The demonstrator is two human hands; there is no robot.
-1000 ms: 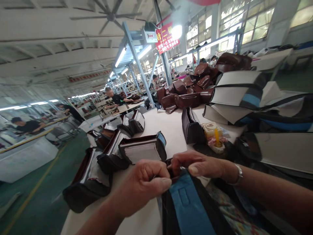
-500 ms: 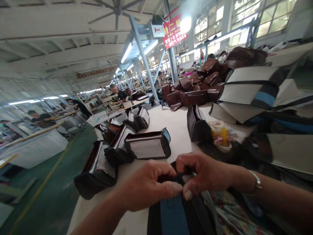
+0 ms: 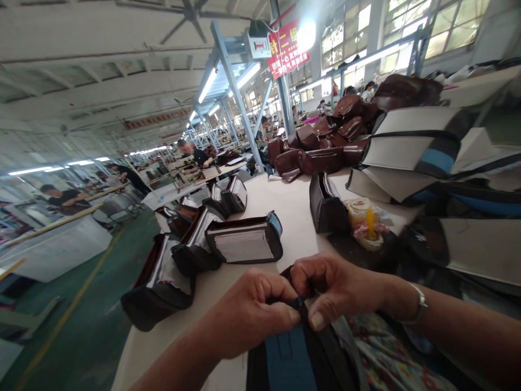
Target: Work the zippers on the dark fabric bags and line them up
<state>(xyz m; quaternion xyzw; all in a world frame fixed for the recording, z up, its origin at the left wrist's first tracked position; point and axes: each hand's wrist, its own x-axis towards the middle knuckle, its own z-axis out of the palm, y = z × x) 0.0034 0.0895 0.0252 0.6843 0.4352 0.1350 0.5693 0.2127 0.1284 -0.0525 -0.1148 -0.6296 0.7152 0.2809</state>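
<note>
A dark bag piece with a blue panel [image 3: 290, 358] lies close in front of me at the table's near edge. My left hand [image 3: 256, 312] pinches its upper edge between thumb and fingers. Right beside it, my right hand [image 3: 336, 290] grips the same edge, thumb and curled fingers closed on the dark fabric. A small dark fold shows between the two thumbs. The far side of the piece is hidden behind my hands.
Several dark bag pieces with pale lining, one [image 3: 244, 241] just beyond my hands, stand on the white table [image 3: 280, 193]. A dark piece [image 3: 328, 206] stands near a tub with a yellow-capped bottle [image 3: 370, 225]. Brown leather bags [image 3: 321, 160] are heaped behind; pale panels [image 3: 411, 136] are stacked right.
My thumbs have drawn slightly apart along the edge, so more dark fabric shows between them. Both hands keep their hold, and the view has shifted a little.
</note>
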